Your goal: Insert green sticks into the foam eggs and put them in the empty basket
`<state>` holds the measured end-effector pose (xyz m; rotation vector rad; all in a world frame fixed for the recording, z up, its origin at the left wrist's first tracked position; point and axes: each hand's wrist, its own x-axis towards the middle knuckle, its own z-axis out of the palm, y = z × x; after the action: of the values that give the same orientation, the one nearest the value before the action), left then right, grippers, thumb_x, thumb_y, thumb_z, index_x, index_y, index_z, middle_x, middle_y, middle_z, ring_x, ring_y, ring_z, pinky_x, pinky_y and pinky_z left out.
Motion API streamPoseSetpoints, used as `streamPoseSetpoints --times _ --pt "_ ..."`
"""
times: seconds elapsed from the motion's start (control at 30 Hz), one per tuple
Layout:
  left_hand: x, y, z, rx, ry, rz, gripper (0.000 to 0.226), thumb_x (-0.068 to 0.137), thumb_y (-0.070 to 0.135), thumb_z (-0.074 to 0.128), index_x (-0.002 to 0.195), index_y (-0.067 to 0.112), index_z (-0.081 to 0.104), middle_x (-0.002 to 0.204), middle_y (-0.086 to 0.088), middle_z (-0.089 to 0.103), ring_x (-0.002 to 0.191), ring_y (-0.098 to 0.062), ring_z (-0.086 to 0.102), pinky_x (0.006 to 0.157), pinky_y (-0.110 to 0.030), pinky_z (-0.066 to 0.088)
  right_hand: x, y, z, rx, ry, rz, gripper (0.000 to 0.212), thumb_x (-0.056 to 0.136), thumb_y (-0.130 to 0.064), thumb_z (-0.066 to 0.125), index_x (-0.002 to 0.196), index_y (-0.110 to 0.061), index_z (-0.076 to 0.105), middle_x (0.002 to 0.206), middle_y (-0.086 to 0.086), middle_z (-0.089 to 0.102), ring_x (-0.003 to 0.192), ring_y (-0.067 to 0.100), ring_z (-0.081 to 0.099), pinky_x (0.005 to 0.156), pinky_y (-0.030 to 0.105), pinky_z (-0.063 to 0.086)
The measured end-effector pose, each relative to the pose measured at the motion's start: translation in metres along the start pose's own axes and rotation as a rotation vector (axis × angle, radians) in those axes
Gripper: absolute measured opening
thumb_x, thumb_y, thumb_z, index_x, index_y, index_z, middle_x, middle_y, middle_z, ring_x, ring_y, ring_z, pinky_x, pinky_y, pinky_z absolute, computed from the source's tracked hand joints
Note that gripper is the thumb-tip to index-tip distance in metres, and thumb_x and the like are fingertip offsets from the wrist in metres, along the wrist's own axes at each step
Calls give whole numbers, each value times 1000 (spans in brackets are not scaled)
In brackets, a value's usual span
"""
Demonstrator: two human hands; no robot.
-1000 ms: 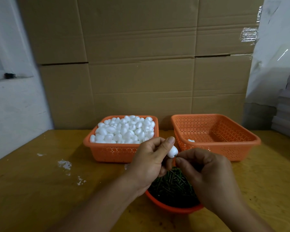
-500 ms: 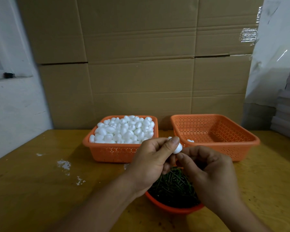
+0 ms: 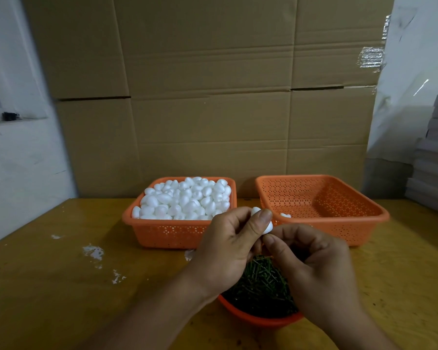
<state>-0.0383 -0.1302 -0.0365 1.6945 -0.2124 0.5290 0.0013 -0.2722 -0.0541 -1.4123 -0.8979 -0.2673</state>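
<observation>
The left hand pinches a white foam egg between thumb and curled fingers, holding it above the near bowl and in front of the gap between the two baskets. The right hand meets it from the right, its fingers curled and its thumb and forefinger pressed together right at the egg's lower end; whether a stick sits in that pinch cannot be told, since the fingers hide it. Below both hands, an orange bowl on the worktop holds a heap of green sticks. Behind on the left stands an orange basket piled with eggs. Just beside it on the right is the second basket, with one small white piece lying at its near left corner. White flecks mark the worktop to the left. Cardboard boxes form a wall behind the baskets.
</observation>
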Motion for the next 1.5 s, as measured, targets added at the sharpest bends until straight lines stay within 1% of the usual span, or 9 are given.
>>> streamPoseSetpoints --times 0.43,0.67,0.87,0.97,1.1,1.23,1.3,1.37,1.5 --pt "0 5 -3 18 -39 4 49 91 45 56 78 -2 55 56 2 48 49 -6 43 48 -15 37 0 -3 3 63 0 -22 12 85 -15 66 77 -14 75 71 -6 76 63 2 72 60 9 51" --pt "1 4 -4 50 -26 10 57 91 48 56 80 -7 55 56 -2 47 48 -7 42 48 -16 37 -3 -1 1 -50 -21 -33 18 89 -3 69 79 -17 74 73 -12 76 68 3 73 63 9 51" --pt "0 3 -3 40 -17 4 47 91 47 59 71 4 56 54 1 47 47 -6 42 48 -16 37 -3 -1 3 -30 5 -18 18 88 0 69 79 -14 74 72 -10 76 67 4 73 63 10 53" --pt "-1 1 -1 26 -1 4 47 91 48 59 76 3 57 55 3 48 49 -7 43 47 -17 37 -3 -3 4 -29 0 -42 20 87 0 69 78 -17 74 70 -12 75 64 2 72 60 7 51" --pt "-2 -2 2 67 8 48 55 98 49 54 84 -4 56 55 7 47 50 -6 43 50 -16 37 -2 -3 4 52 16 -1 15 87 -4 67 76 -13 73 67 -5 75 56 1 69 54 7 48" --pt "-1 -3 1 32 16 43 60 96 53 53 86 -6 57 54 8 44 49 -3 41 50 -13 37 1 -2 3 93 -1 63 10 85 -14 68 79 -10 75 71 2 77 63 11 74 58 13 53" --pt "-1 -3 2 10 13 36 57 95 54 52 86 -2 60 55 8 45 49 -2 42 50 -12 37 3 -1 1 86 -7 73 9 86 -9 69 79 -10 74 71 4 76 63 12 73 58 15 53" --pt "-1 -4 2 6 33 20 49 93 59 49 84 13 63 57 7 47 50 -3 44 50 -13 37 7 0 -2 50 13 93 12 87 -7 71 78 -14 75 70 5 75 60 10 70 56 16 52" --pt "-3 -9 0 97 34 -68 53 87 73 41 91 23 59 60 7 52 53 -4 47 52 -18 38 31 7 -17 -153 79 163 11 86 -19 74 76 -23 74 70 -2 74 59 6 66 53 16 51"
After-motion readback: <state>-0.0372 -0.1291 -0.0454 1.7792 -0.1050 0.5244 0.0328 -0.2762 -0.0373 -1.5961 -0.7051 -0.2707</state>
